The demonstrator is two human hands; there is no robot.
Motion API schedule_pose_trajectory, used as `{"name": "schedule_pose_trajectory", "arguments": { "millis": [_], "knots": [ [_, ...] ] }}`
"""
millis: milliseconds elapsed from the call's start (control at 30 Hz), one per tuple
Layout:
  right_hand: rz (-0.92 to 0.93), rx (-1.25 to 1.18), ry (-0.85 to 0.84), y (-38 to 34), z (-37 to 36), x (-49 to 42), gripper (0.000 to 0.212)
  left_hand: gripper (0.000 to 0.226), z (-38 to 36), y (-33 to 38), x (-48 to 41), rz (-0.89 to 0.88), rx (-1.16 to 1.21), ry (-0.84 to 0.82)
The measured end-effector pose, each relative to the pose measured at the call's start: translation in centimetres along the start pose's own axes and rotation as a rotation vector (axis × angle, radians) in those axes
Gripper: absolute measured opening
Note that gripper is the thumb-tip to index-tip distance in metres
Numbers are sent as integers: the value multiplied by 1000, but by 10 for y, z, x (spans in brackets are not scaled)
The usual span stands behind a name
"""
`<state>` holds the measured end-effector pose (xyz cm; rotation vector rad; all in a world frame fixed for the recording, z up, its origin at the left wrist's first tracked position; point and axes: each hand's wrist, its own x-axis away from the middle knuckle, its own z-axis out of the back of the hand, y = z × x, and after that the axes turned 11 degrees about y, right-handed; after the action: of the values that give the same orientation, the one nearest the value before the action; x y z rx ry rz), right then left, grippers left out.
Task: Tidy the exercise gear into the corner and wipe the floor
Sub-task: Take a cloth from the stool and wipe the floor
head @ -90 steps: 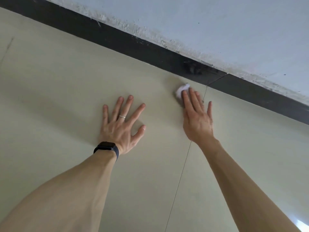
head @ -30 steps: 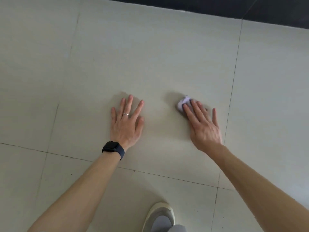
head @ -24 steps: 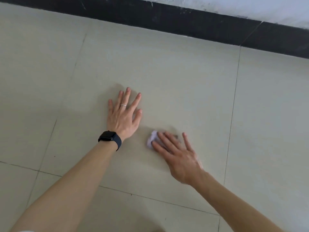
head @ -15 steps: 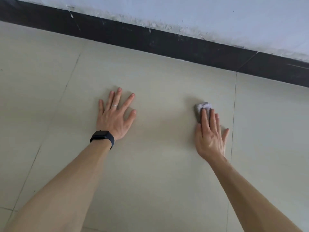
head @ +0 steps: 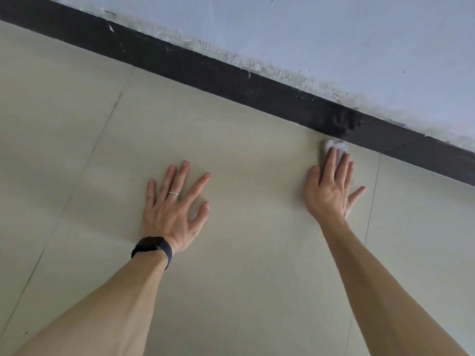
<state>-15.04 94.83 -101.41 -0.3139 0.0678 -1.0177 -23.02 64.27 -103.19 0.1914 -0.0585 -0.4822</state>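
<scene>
A small crumpled white wipe (head: 334, 146) lies on the beige tiled floor (head: 252, 155), right up against the black skirting board. My right hand (head: 330, 191) presses it down with straight fingers; only the wipe's far end shows past the fingertips. My left hand (head: 174, 206), with a ring and a black watch at the wrist, lies flat on the floor with fingers spread, well left of the wipe. No exercise gear is in view.
A black skirting board (head: 231, 80) runs diagonally across the top, with a pale wall (head: 334, 34) above it, its lower edge rough and flaking. Thin grout lines cross the floor tiles.
My right hand has pushed the wipe forward and to the right until it reaches the skirting board. My left hand stays planted on the floor; the camera has moved closer to the wall.
</scene>
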Motion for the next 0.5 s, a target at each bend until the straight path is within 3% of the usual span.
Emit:
{"name": "schedule_pose_trajectory", "arguments": {
  "millis": [33, 67, 100, 200, 233, 267, 400, 433, 467, 500],
  "knots": [
    [-146, -36, -3, -20, -4, -7, 65, 62, -1, 0, 0, -6, -5, 5],
    [-175, -50, -32, -41, -8, -6, 68, 63, -1, -1, -1, -11, -9, 9],
    [-66, -31, -71, -61, -12, 1, 69, 63, -1, -1, -1, -12, -11, 8],
    [652, 110, -185, -81, -20, 27, 62, 63, 1, -1, -1, -15, -3, 2],
    [781, 139, -191, -74, -18, 20, 59, 63, 1, -1, -1, -15, -1, 7],
    [798, 149, -179, -66, -15, 7, 57, 63, 0, -1, -1, -16, -4, 11],
    [349, 49, -14, -55, -17, -16, 55, 63, 0, -1, -4, -6, -9, 12],
    [314, 24, 1, -62, -20, -5, 55, 63, 0, 0, -4, -5, -7, 9],
    [379, 31, -21, -67, -21, 10, 55, 63, 0, 0, -3, -4, -4, 10],
    [564, 63, -75, -68, -22, 29, 56, 63, 0, 0, -3, -1, 0, 11]
  ]
}}
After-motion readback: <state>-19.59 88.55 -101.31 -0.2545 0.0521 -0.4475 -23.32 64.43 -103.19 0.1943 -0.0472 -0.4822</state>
